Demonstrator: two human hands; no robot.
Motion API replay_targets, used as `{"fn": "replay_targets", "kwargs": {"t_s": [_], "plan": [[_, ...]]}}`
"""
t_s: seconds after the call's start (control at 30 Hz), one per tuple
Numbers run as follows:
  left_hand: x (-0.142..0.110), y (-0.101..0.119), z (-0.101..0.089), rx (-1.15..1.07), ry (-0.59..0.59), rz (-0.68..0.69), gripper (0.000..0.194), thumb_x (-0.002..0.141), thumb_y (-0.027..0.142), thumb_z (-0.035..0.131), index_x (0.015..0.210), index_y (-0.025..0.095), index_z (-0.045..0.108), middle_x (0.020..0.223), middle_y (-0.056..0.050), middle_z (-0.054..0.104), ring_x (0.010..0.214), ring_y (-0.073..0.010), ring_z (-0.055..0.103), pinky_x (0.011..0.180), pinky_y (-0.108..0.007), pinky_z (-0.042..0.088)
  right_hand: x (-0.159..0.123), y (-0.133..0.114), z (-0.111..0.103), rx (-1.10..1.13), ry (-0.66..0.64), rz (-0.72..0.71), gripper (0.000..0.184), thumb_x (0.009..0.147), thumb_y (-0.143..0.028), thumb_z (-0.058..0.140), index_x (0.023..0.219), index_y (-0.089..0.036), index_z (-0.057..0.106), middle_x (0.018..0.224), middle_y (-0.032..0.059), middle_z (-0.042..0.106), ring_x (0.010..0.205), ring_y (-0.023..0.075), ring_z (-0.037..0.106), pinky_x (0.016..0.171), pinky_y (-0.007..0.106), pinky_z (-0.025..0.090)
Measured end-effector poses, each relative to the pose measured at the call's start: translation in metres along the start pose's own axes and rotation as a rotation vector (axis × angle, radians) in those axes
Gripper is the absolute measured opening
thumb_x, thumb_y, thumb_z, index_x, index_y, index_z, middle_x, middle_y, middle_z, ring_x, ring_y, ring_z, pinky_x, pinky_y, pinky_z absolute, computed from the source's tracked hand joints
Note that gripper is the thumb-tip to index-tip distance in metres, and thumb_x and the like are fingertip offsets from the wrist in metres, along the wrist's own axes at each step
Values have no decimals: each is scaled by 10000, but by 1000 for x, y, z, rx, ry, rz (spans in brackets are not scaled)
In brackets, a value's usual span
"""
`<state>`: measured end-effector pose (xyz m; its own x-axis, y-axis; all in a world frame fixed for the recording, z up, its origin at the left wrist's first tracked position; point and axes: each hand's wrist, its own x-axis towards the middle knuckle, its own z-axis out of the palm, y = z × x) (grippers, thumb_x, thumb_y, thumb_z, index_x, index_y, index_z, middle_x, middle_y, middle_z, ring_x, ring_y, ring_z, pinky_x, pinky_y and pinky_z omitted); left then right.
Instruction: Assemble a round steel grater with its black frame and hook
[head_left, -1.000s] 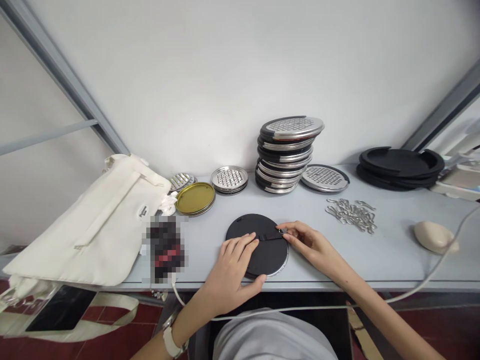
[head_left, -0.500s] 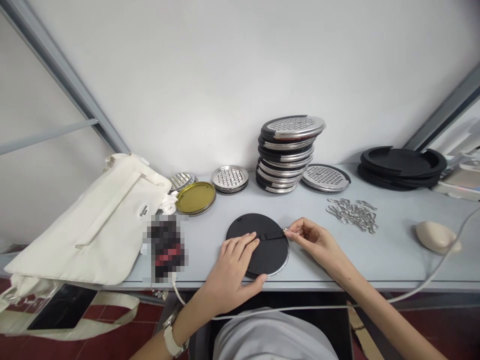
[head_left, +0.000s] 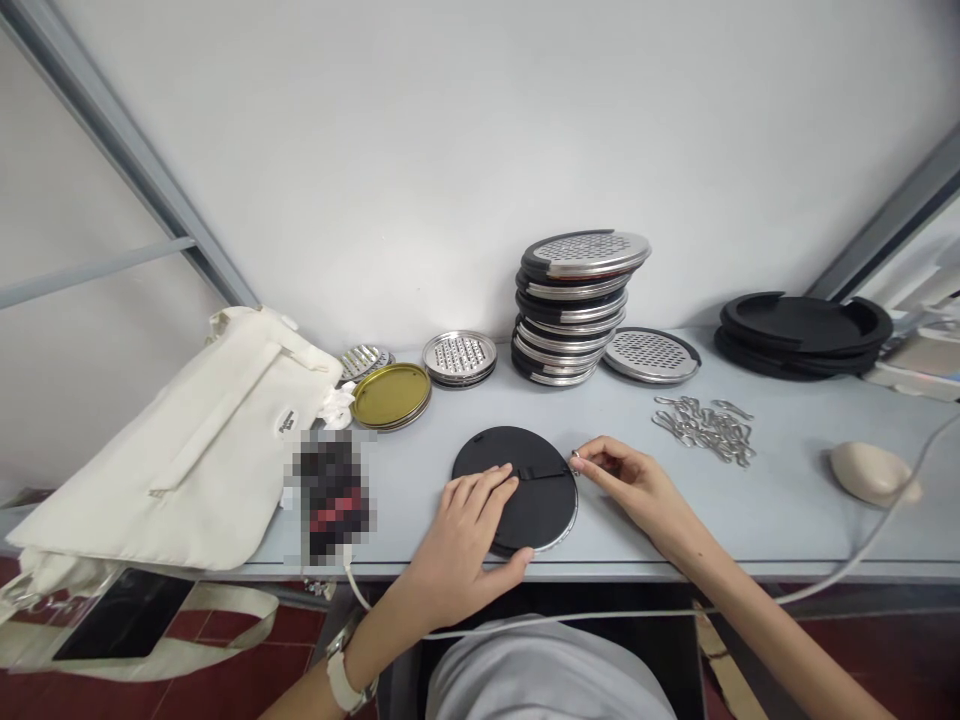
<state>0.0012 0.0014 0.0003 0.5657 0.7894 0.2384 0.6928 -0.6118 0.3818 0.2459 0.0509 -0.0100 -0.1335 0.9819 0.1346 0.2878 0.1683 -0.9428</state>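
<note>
A round black disc [head_left: 534, 510] with a silvery rim lies on the table in front of me, with a narrow black strip [head_left: 541, 472] running across its right half. My left hand [head_left: 474, 530] rests flat on the disc's left part, fingers stretched out, thumb at the near edge. At the right edge, my right hand [head_left: 624, 478] pinches a small metal clip [head_left: 575, 457] between thumb and fingertips, close to the strip's outer end. Whether the clip is joined to the strip is too small to tell. Several similar metal clips [head_left: 709, 430] lie in a loose pile farther right.
Behind the disc rises a leaning stack of round graters [head_left: 570, 325], beside a single grater [head_left: 652, 355]. Small grater discs [head_left: 460, 355] and gold lids [head_left: 391, 393] stand left of it. Black rings [head_left: 802, 335], a beige mouse [head_left: 870, 472], a white bag [head_left: 187, 450] and a cable [head_left: 840, 575] flank them.
My right fingertips have shifted slightly at the disc's edge, and the metal clip now stands more upright in them. My left hand and the disc have stayed put.
</note>
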Motion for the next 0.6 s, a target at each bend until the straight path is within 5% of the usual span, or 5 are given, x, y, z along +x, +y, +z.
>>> {"fn": "replay_targets", "kwargs": {"t_s": [0.6], "plan": [[1, 0, 1, -13, 23, 11, 558, 885, 353, 549, 1392, 214, 362, 1459, -103, 386, 1313, -270, 363, 1067, -469, 305, -1, -2, 0, -43, 6, -64, 281, 944, -459, 436, 822, -221, 526, 792, 23, 569, 797, 191, 554, 767, 310, 452]]}}
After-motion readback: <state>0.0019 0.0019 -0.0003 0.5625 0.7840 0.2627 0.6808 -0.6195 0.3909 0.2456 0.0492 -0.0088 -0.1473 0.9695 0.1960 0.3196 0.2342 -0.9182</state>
